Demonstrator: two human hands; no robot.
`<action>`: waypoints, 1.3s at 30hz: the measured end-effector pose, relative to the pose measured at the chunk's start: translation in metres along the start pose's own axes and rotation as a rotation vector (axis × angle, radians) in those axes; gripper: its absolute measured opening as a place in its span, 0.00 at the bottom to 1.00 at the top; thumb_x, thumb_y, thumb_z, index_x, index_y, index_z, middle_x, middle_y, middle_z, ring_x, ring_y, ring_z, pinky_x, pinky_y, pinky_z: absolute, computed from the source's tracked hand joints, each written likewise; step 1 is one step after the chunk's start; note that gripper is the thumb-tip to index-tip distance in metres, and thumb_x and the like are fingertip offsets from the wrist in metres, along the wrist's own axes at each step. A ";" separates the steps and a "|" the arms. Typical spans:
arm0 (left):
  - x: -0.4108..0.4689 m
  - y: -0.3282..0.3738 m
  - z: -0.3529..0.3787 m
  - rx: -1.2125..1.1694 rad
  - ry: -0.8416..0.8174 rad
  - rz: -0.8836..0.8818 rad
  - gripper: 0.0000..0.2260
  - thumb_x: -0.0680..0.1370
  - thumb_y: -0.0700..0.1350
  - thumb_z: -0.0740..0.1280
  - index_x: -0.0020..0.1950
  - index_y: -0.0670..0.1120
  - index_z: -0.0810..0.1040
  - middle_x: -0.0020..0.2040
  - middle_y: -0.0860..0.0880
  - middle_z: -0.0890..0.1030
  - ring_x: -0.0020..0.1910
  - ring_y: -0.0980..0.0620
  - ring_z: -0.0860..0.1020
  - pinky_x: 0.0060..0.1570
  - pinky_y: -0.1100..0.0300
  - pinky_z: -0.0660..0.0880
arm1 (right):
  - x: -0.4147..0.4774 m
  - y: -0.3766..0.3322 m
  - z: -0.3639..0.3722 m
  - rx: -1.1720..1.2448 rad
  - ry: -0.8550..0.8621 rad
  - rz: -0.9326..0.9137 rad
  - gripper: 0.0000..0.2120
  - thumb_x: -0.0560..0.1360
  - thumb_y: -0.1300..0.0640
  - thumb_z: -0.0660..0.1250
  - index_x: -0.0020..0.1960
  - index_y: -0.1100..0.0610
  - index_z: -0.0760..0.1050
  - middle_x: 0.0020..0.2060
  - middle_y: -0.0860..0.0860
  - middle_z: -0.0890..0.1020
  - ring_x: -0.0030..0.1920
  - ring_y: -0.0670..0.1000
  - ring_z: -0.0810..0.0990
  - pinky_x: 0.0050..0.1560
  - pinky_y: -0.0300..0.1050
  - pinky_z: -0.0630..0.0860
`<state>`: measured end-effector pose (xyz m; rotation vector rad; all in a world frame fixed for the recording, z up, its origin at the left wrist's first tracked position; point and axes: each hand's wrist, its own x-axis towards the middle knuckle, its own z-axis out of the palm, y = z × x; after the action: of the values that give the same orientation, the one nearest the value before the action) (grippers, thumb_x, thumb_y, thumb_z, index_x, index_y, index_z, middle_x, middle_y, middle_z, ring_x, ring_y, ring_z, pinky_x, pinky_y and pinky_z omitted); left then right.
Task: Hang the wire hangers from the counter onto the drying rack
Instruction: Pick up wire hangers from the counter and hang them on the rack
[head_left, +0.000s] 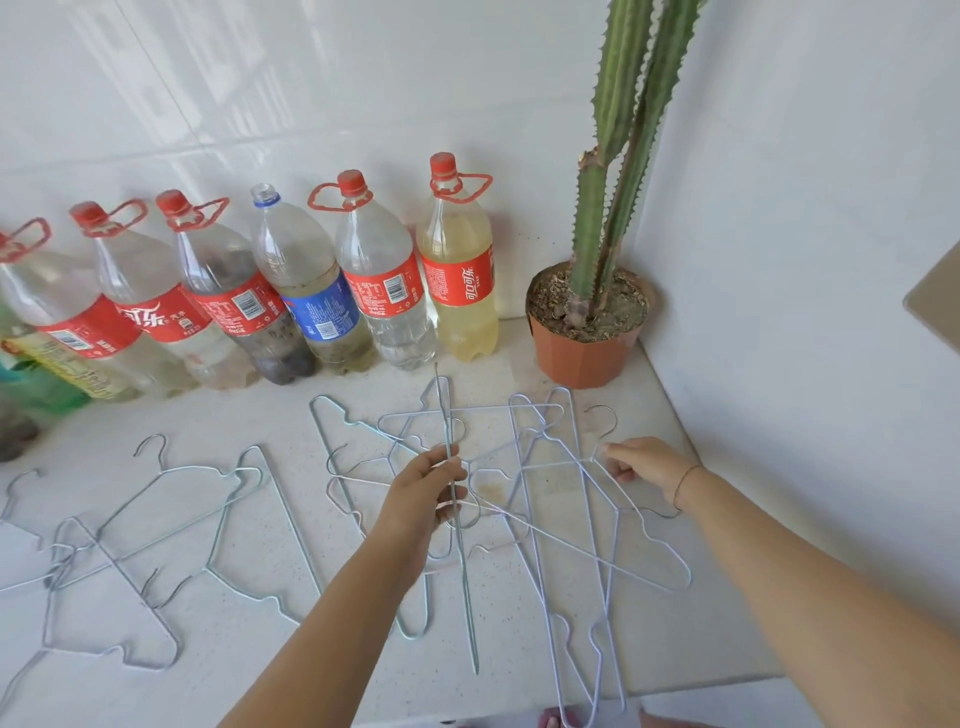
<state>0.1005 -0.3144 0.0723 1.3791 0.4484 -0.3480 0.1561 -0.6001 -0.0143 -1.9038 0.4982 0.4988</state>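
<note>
Head: 可口可乐 bottles behind hangers

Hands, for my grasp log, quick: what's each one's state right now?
Left hand: grips a wire hanger, lifted edge-on.
Right hand: pinches a white hanger lying on the counter.

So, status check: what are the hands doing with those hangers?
Left hand grips one wire hanger, lifted edge-on. Right hand at a white hanger on the counter, grip unclear. Drying rack not in view.
</note>
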 end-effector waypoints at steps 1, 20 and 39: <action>-0.002 -0.002 0.001 -0.012 0.003 -0.001 0.08 0.76 0.40 0.65 0.54 0.47 0.78 0.39 0.51 0.78 0.37 0.52 0.76 0.39 0.62 0.72 | -0.002 -0.001 0.000 -0.014 -0.029 -0.007 0.11 0.75 0.55 0.64 0.38 0.61 0.77 0.33 0.55 0.77 0.33 0.50 0.73 0.42 0.40 0.72; -0.065 -0.008 -0.039 -0.159 0.084 0.080 0.05 0.77 0.41 0.65 0.49 0.47 0.79 0.40 0.50 0.79 0.41 0.51 0.77 0.42 0.61 0.73 | -0.075 -0.054 0.052 0.298 -0.262 -0.051 0.08 0.76 0.58 0.64 0.41 0.59 0.76 0.29 0.52 0.75 0.24 0.45 0.69 0.33 0.40 0.73; -0.341 -0.056 -0.194 -0.245 0.414 0.285 0.11 0.80 0.35 0.57 0.55 0.44 0.76 0.36 0.49 0.75 0.28 0.55 0.69 0.25 0.67 0.64 | -0.330 -0.093 0.203 0.376 -0.641 -0.337 0.10 0.79 0.63 0.56 0.50 0.60 0.77 0.29 0.52 0.72 0.24 0.44 0.67 0.23 0.34 0.64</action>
<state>-0.2425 -0.1404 0.1692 1.2514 0.6029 0.2265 -0.0879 -0.3414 0.1662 -1.3302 -0.1437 0.6947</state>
